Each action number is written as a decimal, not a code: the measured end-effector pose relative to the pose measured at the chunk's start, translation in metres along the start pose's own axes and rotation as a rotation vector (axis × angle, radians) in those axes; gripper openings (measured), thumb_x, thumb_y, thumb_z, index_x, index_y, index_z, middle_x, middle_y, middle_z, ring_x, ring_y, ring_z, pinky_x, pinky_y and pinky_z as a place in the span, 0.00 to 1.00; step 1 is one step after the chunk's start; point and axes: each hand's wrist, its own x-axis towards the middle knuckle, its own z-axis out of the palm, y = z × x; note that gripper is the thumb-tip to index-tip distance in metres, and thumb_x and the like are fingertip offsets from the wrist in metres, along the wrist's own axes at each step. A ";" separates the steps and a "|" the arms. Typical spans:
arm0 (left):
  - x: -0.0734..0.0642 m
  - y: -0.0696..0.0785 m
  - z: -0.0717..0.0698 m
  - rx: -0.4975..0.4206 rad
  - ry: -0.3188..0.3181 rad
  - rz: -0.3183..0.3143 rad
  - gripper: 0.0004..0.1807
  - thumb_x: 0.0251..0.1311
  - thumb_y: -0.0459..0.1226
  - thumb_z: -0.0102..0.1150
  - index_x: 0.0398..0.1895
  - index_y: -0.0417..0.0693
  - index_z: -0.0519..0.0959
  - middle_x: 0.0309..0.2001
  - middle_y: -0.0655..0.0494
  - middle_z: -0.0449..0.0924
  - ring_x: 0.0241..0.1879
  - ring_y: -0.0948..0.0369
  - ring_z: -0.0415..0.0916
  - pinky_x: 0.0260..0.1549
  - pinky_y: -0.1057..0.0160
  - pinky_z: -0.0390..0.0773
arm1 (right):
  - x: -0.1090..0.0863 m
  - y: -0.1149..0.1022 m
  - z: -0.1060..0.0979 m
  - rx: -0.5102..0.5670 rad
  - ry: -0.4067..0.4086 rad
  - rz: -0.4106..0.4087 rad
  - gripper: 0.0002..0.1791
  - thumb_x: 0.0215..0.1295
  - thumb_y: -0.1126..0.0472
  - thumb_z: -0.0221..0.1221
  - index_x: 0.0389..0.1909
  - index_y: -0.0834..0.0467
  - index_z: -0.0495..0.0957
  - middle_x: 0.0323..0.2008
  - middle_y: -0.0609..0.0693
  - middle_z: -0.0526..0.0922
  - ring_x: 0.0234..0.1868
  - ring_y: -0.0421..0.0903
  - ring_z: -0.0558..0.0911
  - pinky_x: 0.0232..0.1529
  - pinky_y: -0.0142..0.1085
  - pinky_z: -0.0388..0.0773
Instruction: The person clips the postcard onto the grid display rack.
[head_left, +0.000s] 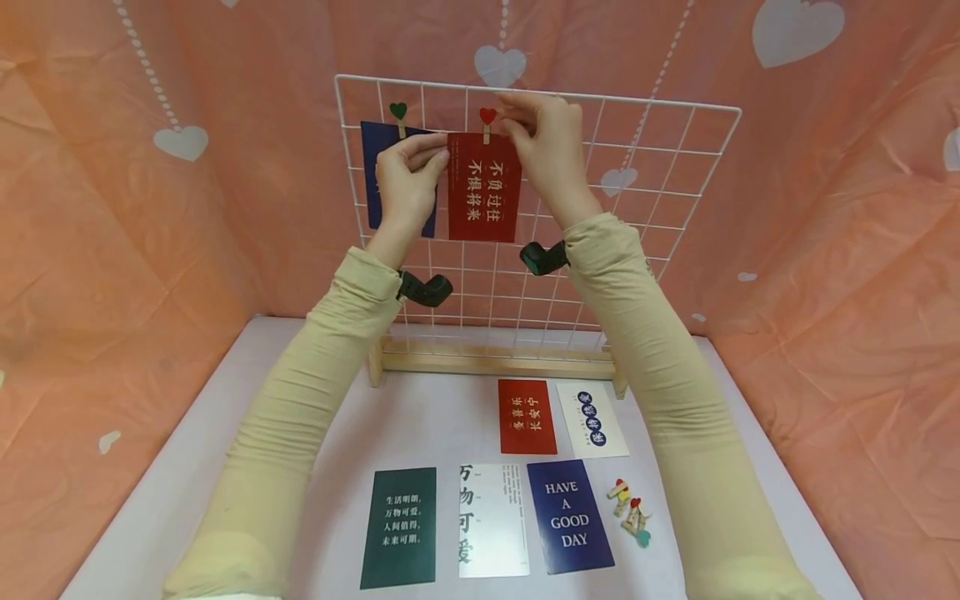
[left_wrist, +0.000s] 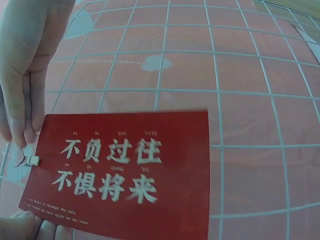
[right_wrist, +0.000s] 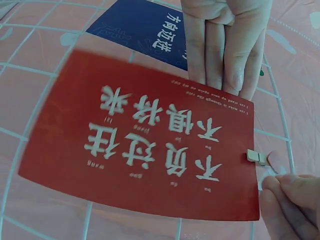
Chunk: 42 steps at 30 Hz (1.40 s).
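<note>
A red card (head_left: 483,196) with white characters hangs at the upper part of a white wire grid (head_left: 667,179). A small wooden clip with a red heart (head_left: 487,117) sits on its top edge. My left hand (head_left: 408,179) pinches the card's left edge near the top corner, thumb in front. Just right of the heart, my right hand (head_left: 551,146) has its fingers loosely bent, seemingly apart from the clip in the right wrist view. Behind the left hand, a dark blue card (head_left: 373,196) hangs from a clip with a green heart (head_left: 398,110), partly hidden.
The grid stands on a wooden base (head_left: 495,362). On the table lie another red card (head_left: 527,437), a white card (head_left: 611,417), a green card (head_left: 397,558), a white card with large characters (head_left: 491,533), a blue card (head_left: 562,558) and several heart clips (head_left: 636,521).
</note>
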 end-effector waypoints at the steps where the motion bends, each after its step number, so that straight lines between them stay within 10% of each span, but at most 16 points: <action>1: 0.001 -0.001 -0.001 -0.013 -0.004 -0.001 0.13 0.63 0.30 0.57 0.49 0.38 0.81 0.47 0.44 0.82 0.47 0.59 0.79 0.47 0.68 0.77 | 0.000 0.001 0.000 0.002 0.014 0.001 0.14 0.65 0.67 0.59 0.50 0.61 0.81 0.44 0.53 0.85 0.44 0.36 0.83 0.45 0.22 0.76; 42: -0.009 -0.007 -0.016 -0.226 -0.058 -0.067 0.11 0.62 0.25 0.55 0.46 0.30 0.80 0.44 0.38 0.82 0.41 0.54 0.83 0.46 0.59 0.80 | -0.038 0.007 -0.017 0.318 -0.047 0.125 0.11 0.67 0.71 0.55 0.45 0.72 0.80 0.42 0.65 0.83 0.42 0.50 0.84 0.47 0.32 0.79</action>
